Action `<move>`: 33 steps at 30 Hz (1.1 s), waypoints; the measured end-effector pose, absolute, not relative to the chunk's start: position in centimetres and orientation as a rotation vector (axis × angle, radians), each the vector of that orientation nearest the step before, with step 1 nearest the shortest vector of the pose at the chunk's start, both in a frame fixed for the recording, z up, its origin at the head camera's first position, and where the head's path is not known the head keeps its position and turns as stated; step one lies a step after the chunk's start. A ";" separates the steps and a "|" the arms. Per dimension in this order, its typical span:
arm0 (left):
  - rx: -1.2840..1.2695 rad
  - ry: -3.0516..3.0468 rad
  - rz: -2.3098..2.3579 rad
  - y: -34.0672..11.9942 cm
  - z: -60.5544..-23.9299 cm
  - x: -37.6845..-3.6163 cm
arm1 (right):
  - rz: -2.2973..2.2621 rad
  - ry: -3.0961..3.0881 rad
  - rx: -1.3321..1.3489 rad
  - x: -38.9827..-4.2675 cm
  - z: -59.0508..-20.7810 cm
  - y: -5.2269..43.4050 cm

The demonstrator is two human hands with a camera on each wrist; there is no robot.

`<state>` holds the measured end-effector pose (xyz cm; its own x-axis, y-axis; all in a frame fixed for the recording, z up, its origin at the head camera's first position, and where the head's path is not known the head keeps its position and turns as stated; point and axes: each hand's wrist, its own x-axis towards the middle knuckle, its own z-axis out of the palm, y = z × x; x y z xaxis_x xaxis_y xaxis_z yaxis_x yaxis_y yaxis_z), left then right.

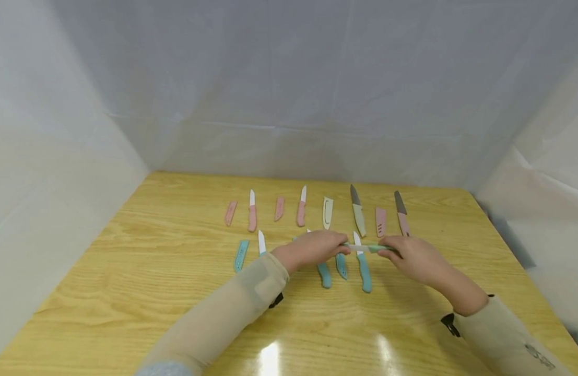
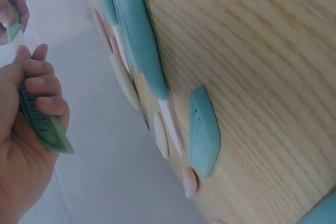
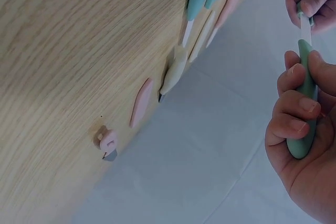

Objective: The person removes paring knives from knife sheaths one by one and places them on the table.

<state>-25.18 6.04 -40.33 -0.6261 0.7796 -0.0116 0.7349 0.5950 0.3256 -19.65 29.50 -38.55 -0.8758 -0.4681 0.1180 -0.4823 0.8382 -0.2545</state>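
My right hand (image 1: 417,258) grips the green handle of a paring knife (image 3: 302,137), fingers curled round it. Its white blade points left, toward my left hand (image 1: 314,248). In that hand I hold a green blade sheath (image 2: 44,124) with raised lettering. The blade's tip end is at the sheath's mouth; how far it reaches in is hidden by my fingers. Both hands are above the table. Below them lie a blue paring knife (image 1: 365,274), a second blue knife (image 1: 324,277) and a blue sheath (image 1: 341,267). My left arm partly covers another blue knife (image 1: 261,242).
Along the back of the wooden table (image 1: 129,271) lie pink knives (image 1: 252,216), pink sheaths (image 1: 279,209), a cream sheath (image 1: 327,213), a cream dark-bladed knife (image 1: 359,219) and a pink dark-bladed knife (image 1: 401,219). One blue sheath (image 1: 241,256) lies left. Pale sheeting (image 1: 289,104) encloses the table.
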 end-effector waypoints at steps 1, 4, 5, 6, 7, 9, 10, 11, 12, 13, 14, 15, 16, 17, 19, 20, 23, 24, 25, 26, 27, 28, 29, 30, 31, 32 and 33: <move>1.276 2.668 0.442 6.0 -40.3 -25.2 | 0.434 -2.965 0.762 -19.6 -38.5 29.5; 1.264 2.666 0.465 5.8 -40.2 -25.3 | 0.444 -2.972 0.742 -19.6 -38.4 29.8; 1.258 2.668 0.472 5.7 -40.2 -25.3 | 0.445 -2.974 0.731 -19.6 -38.4 29.9; 1.250 2.667 0.479 5.6 -40.2 -25.4 | 0.458 -2.977 0.717 -19.6 -38.4 30.1; 1.241 2.670 0.487 5.4 -40.2 -25.5 | 0.472 -2.977 0.705 -19.5 -38.4 30.3; 1.218 2.671 0.502 5.1 -40.2 -25.8 | 0.497 -2.977 0.686 -19.5 -38.3 30.8; 1.205 2.669 0.510 5.0 -40.3 -25.9 | 0.521 -2.982 0.671 -19.5 -38.3 31.0; 1.194 2.667 0.515 4.8 -40.3 -26.1 | 0.542 -2.986 0.653 -19.4 -38.3 31.2; 1.184 2.663 0.522 4.7 -40.4 -26.2 | 0.564 -2.990 0.634 -19.4 -38.2 31.4; 1.175 2.661 0.525 4.6 -40.4 -26.3 | 0.576 -2.993 0.616 -19.3 -38.1 31.6; 1.164 2.654 0.527 4.6 -40.5 -26.3 | 0.585 -2.996 0.597 -19.3 -38.1 31.8; 1.159 2.649 0.520 4.7 -40.5 -26.4 | 0.597 -2.997 0.575 -19.2 -38.1 32.0; 1.157 2.644 0.519 4.8 -40.5 -26.4 | 0.605 -2.999 0.552 -19.2 -38.0 32.1; 1.154 2.639 0.518 4.9 -40.5 -26.4 | 0.608 -2.998 0.531 -19.2 -38.0 32.2; 1.149 2.638 0.508 5.4 -40.3 -26.3 | 0.627 -2.996 0.480 -19.1 -38.0 32.5; 1.149 2.640 0.503 5.6 -40.3 -26.3 | 0.649 -2.997 0.451 -19.1 -38.1 32.6; 1.149 2.664 0.506 6.7 -40.1 -26.0 | 0.742 -3.009 0.332 -19.1 -38.2 33.1; 1.159 2.684 0.491 7.2 -40.0 -25.9 | 0.777 -3.018 0.292 -19.2 -38.2 33.3; 1.175 2.705 0.470 7.6 -39.9 -25.8 | 0.808 -3.027 0.262 -19.2 -38.3 33.5; 1.192 2.731 0.447 8.0 -39.9 -25.7 | 0.835 -3.038 0.234 -19.3 -38.4 33.7; 1.208 2.756 0.424 8.5 -39.8 -25.6 | 0.860 -3.049 0.209 -19.4 -38.5 33.8; 1.230 2.781 0.389 8.9 -39.8 -25.5 | 0.883 -3.058 0.193 -19.4 -38.6 34.0; 1.246 2.801 0.362 9.4 -39.7 -25.3 | 0.900 -3.069 0.179 -19.5 -38.8 34.2; 1.260 2.813 0.347 9.8 -39.7 -25.3 | 0.907 -3.078 0.169 -19.6 -38.9 34.3; 1.268 2.817 0.345 10.3 -39.7 -25.3 | 0.904 -3.084 0.160 -19.8 -39.1 34.5; 1.271 2.814 0.354 10.7 -39.6 -25.3 | 0.905 -3.091 0.146 -19.9 -39.2 34.6; 1.254 2.803 0.383 11.2 -39.5 -25.3 | 0.910 -3.099 0.134 -20.1 -39.3 34.8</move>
<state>-25.34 11.21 -39.45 -0.6707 0.7395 0.0575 0.7278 0.6413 0.2429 -20.06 34.78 -39.30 -0.9925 -0.1049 -0.0635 -0.0540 0.8385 -0.5422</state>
